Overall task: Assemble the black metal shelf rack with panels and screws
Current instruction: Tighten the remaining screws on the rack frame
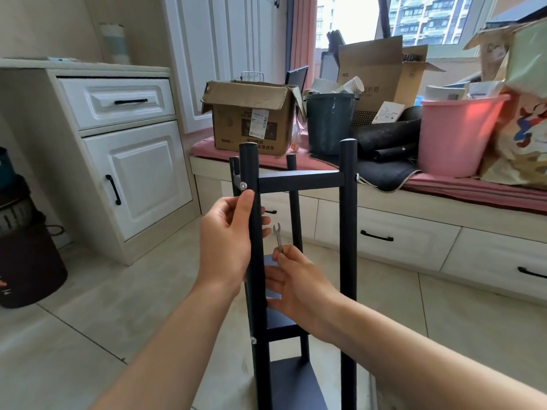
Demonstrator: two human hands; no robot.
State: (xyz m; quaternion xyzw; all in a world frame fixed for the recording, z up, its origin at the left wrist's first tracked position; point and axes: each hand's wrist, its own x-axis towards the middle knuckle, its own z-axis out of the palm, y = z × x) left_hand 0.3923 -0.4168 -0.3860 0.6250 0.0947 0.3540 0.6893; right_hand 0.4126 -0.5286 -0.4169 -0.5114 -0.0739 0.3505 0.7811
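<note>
The black metal shelf rack [347, 232] stands upright on the tiled floor in front of me, with black panels between its round posts. My left hand [228, 241] grips the near left post just below a silver screw [243, 185] at the top panel's corner. My right hand [296, 282] pinches a small silver wrench [277, 236], its open jaw pointing up, between the posts. Another screw [253, 340] shows lower on the same post, and one [357, 176] on the near right post.
A window bench with pink cushion [473, 187] runs behind the rack, loaded with cardboard boxes [251, 119], a dark bucket [328, 122] and a pink bucket [455, 134]. A white cabinet [118, 161] stands left; a dark basket [26, 255] sits at far left.
</note>
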